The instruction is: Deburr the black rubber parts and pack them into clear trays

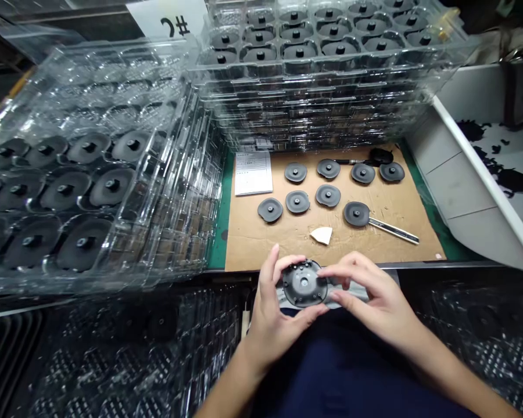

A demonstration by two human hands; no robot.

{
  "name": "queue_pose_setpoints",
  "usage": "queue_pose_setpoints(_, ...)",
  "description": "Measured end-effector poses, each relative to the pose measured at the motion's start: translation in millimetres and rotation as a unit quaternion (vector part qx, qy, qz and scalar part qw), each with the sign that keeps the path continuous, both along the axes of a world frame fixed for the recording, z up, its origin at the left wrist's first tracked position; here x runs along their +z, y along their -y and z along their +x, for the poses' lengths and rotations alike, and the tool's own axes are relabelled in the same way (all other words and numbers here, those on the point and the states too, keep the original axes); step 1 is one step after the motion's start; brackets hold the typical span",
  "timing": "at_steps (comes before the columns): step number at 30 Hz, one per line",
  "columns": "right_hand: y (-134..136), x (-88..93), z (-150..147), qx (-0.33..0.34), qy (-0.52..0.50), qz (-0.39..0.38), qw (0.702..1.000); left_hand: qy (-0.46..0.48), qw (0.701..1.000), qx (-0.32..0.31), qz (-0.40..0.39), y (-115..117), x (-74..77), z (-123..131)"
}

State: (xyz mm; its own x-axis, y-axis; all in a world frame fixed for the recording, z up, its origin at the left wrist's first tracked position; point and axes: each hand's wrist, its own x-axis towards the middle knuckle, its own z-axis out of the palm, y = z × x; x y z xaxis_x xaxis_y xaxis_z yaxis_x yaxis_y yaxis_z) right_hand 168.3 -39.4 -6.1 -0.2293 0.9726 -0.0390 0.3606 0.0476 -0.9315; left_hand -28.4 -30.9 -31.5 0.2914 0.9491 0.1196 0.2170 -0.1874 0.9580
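Note:
My left hand [272, 316] holds a black, rounded plastic cover [304, 283] by its left and lower edges, fingers behind the rim and thumb along the bottom. The cover's inner face points up, with small posts near its rim and a pale round spot at the middle. My right hand [370, 290] has its fingertips at the cover's right edge, thumb just below them. Beyond my hands, several similar black covers [328, 195] lie with a stub upward on a brown cardboard sheet [283, 247]. A small off-white wedge [321, 235] lies closest to my hands.
Clear plastic trays holding black covers are stacked at the left [157, 191] and back [314, 110]. A flat metal strip [394, 231], a printed paper [253, 174] and a dark-handled tool [380, 156] lie on the cardboard. A white bin [479, 168] with black pieces stands right.

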Motion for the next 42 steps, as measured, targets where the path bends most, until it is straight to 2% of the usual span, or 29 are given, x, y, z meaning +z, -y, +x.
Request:
queue_pose_setpoints(3, -3, -4.4, 6, 0.057, 0.043, 0.040, 0.997, 0.027, 0.994, -0.024, -0.102, -1, 4.3, 3)
queue_pose_setpoints(5, -2, -7.9, 8, 0.036, 0.044, 0.069, 0.996, 0.077, 0.975, -0.039, -0.204, 0, 7.3, 7)
queue_pose_setpoints(7, 1, -10.9, 6, -0.016, 0.025, 0.078, 0.996, 0.121, 0.949, -0.039, -0.289, 3, 8.8, 10)
queue_pose_setpoints(9, 5, -15.3, 3, -0.028, 0.010, 0.074, 0.997, 0.126, 0.936, -0.016, -0.330, 9, 8.1, 10)
queue_pose_setpoints(10, 6, -19.1, 2, -0.009, 0.007, 0.073, 0.997, 0.113, 0.936, 0.004, -0.334, 12, 7.0, 8)
queue_pose_setpoints(12, 5, -32.1, 2, 0.072, 0.014, 0.075, 0.994, 0.076, 0.939, 0.049, -0.331, 20, 5.3, -6)
queue_pose_setpoints(14, 1, -52.6, 4, 0.148, 0.046, 0.081, 0.985, 0.019, 0.939, 0.115, -0.323, 32, 6.8, -33)
queue_pose_setpoints(17, -9, -89.4, 8, 0.194, 0.130, 0.083, 0.969, -0.112, 0.917, 0.260, -0.279, 53, 18.5, -95)
queue_pose_setpoints(19, -14, -109.0, 11, 0.197, 0.187, 0.071, 0.960, -0.215, 0.874, 0.370, -0.230, 65, 30.0, -144)
queue_pose_setpoints(21, -17, -119.6, 12, 0.196, 0.230, 0.061, 0.951, -0.308, 0.823, 0.440, -0.184, 72, 40.0, -191)
queue_pose_setpoints(24, -19, -120.8, 11, 0.189, 0.265, 0.050, 0.944, -0.416, 0.757, 0.479, -0.158, 70, 44.0, -250)
queue_pose_setpoints(26, -20, -117.3, 9, 0.203, 0.266, 0.043, 0.941, -0.461, 0.726, 0.486, -0.155, 62, 37.7, -278)
queue_pose_setpoints(28, -21, -113.9, 7, 0.209, 0.260, 0.041, 0.942, -0.487, 0.712, 0.480, -0.160, 52, 25.9, -299)
queue_pose_setpoints(32, -20, -110.8, 2, 0.181, 0.250, 0.052, 0.950, -0.509, 0.712, 0.452, -0.173, 37, -3.2, -318)
queue_pose_setpoints(36, -21, -108.5, -6, 0.172, 0.246, 0.053, 0.952, -0.518, 0.714, 0.446, -0.154, 36, -25.9, -325)
queue_pose_setpoints(39, -22, -102.4, -11, 0.153, 0.248, 0.052, 0.955, -0.510, 0.721, 0.451, -0.132, 39, -34.1, -330)
queue_pose_setpoints(42, -23, -91.1, -12, 0.144, 0.230, 0.066, 0.960, -0.487, 0.742, 0.446, -0.118, 45, -30.7, -326)
